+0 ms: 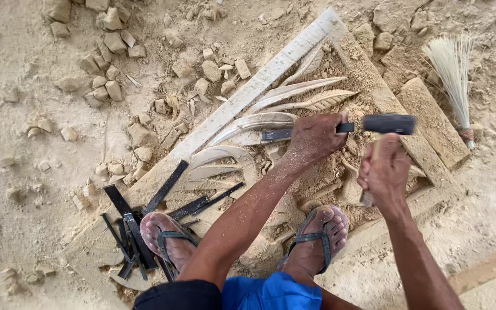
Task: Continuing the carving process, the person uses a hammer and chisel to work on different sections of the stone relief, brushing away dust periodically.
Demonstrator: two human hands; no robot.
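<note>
Blue and black cloth at the knees (271, 293) lies nearest the camera, and just beyond it two bare feet in dark grey rubber sandals (167, 241) rest on the pale sandy stone slab (431, 123), which lies flat on the ground. The left hand (317, 138) is closed around a flat dark steel chisel (276, 134), whose blade points left and touches a carved leaf. The right hand (384, 172) grips the pale wooden handle of a hammer with a dark block head (390, 123); the head is held just beside the back end of the chisel, very near it, but I cannot tell if they touch.

As I judge it, the carving is perhaps half done. Along the straight raised border (259, 86) several long curved leaf shapes (294, 92) are already cut clean and smooth. The part of the slab under the hands and near the right foot is rough, covered with sandy dust and chips, and there the forms are only blocked out. So the fine shaping on this side is left to do.

Around the work, a bundle of spare dark metal chisels (144, 212) lies on the slab beside the left foot. Many broken pale stone lumps (110, 40) are scattered on the dusty ground at the upper left. A small broom of pale stiff fibres (452, 74) lies at the upper right, well apart from the hands. Loose dust and chips partly hide the surface near the chisel.
</note>
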